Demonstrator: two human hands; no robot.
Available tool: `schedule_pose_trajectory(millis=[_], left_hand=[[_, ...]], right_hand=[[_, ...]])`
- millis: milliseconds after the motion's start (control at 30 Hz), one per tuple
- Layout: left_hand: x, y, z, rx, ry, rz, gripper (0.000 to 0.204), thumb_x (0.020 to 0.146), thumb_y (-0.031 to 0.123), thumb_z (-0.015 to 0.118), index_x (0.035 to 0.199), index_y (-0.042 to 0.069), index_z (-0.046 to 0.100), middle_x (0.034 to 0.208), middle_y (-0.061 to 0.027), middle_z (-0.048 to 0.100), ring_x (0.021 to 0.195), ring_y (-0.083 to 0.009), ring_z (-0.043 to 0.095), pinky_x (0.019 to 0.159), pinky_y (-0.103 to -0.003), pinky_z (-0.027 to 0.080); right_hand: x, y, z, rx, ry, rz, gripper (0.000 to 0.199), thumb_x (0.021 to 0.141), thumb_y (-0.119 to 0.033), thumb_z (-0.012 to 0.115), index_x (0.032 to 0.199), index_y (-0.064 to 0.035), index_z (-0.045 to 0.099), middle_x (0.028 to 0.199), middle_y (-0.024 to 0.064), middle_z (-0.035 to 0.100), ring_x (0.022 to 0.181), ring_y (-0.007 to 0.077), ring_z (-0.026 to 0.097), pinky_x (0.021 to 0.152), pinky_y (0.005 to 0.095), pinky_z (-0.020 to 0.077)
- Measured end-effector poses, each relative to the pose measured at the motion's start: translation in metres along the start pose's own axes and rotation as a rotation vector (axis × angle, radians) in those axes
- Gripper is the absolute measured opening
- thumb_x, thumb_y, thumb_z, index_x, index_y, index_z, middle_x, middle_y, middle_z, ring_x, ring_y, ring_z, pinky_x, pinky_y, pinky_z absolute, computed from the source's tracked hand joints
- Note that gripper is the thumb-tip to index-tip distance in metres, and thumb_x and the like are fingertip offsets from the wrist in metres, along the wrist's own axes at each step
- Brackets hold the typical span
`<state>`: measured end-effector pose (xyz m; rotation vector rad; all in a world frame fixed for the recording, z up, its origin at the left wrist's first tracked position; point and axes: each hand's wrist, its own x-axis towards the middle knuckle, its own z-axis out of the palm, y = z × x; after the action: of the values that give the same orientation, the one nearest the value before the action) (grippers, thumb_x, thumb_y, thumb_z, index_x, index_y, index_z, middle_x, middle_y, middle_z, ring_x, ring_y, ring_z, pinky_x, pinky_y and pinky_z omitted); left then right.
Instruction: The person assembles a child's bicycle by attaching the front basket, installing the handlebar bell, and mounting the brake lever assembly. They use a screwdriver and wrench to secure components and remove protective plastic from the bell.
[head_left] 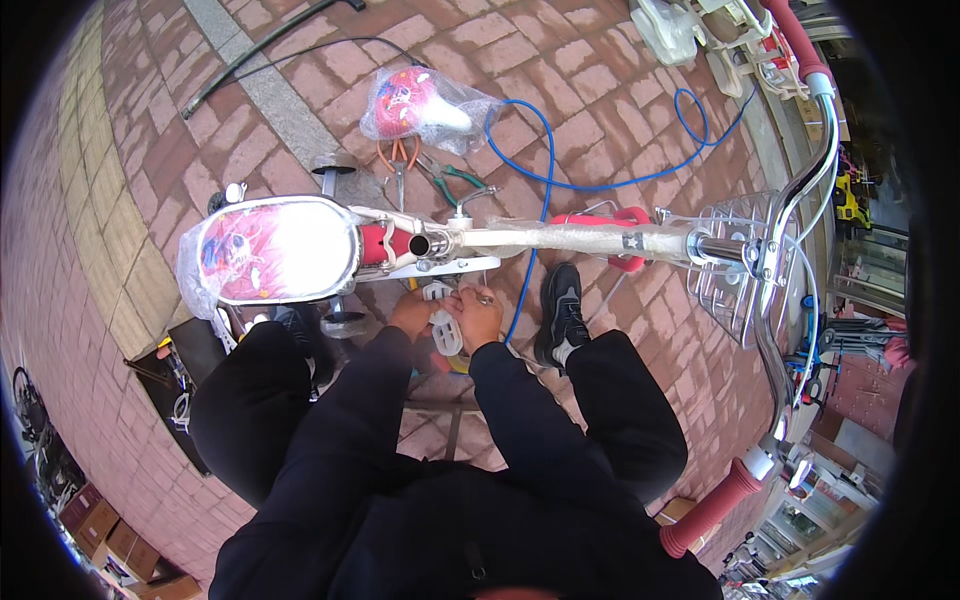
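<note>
A small child's bicycle stands across my view, its wrapped white frame [580, 238] running from the pink-and-white rear seat pad [280, 248] to the chrome handlebar [826, 150]. Below the crank area, my left hand [411, 314] and my right hand [476, 317] are close together with fingers bent. Between them is a white plastic pedal [446, 334], which both hands seem to grip. Another white piece [436, 291] shows just above it, partly covered by fingers. A small metal bit shows at my right fingertips, too small to name.
Orange-handled pliers [400, 165] and green-handled pliers [446, 178] lie beyond the frame, near a plastic-wrapped saddle [425, 106]. A blue hose [620, 186] snakes over the brick paving. Training wheels [343, 322] flank the rear; a wire basket [735, 265] hangs in front. A dark toolbox [165, 385] lies left.
</note>
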<state>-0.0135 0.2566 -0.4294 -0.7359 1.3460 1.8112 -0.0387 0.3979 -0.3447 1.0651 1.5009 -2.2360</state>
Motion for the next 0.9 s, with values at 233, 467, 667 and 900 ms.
schedule_pose_trajectory(millis=[233,467,667,900], left_hand=[[0.003,0.007,0.107,-0.255,-0.247,0.152,0.037,0.095,0.011,0.070,0.129,-0.001,0.064,0.115,-0.0113,0.072,0.103,-0.0196,0.066,0.088,-0.035,0.053],[-0.013,0.002,0.095,0.160,-0.275,0.624,0.024,0.100,0.012,0.067,0.122,0.003,0.068,0.113,-0.0123,0.071,0.107,-0.0237,0.068,0.094,-0.038,0.054],[0.008,-0.021,0.085,0.797,-0.271,0.958,0.023,0.104,0.016,0.066,0.123,0.004,0.070,0.106,-0.0088,0.074,0.098,-0.0205,0.069,0.087,-0.036,0.054],[-0.029,0.008,0.087,0.054,-0.320,0.320,0.021,0.104,0.017,0.067,0.121,0.005,0.070,0.105,-0.0076,0.074,0.096,-0.0197,0.069,0.085,-0.035,0.054]], right_hand=[[-0.011,-0.070,-0.045,-1.042,0.051,-0.515,0.018,0.093,-0.017,0.078,0.097,-0.0013,0.070,0.080,0.0171,0.074,0.073,0.0308,0.075,0.067,0.0377,0.0591],[-0.043,-0.090,-0.006,-1.513,0.020,-0.736,0.021,0.088,-0.026,0.074,0.092,-0.0062,0.069,0.086,0.0218,0.074,0.083,0.0409,0.074,0.073,0.0514,0.0574],[-0.044,-0.071,0.018,-1.935,-0.187,-0.750,0.019,0.091,-0.026,0.063,0.093,-0.0085,0.071,0.085,0.0145,0.075,0.081,0.0371,0.074,0.068,0.0512,0.0563],[-0.057,-0.055,0.064,-2.069,-0.410,-0.769,0.020,0.088,-0.026,0.068,0.088,-0.0102,0.080,0.087,0.0116,0.078,0.081,0.0313,0.076,0.068,0.0465,0.0583]])
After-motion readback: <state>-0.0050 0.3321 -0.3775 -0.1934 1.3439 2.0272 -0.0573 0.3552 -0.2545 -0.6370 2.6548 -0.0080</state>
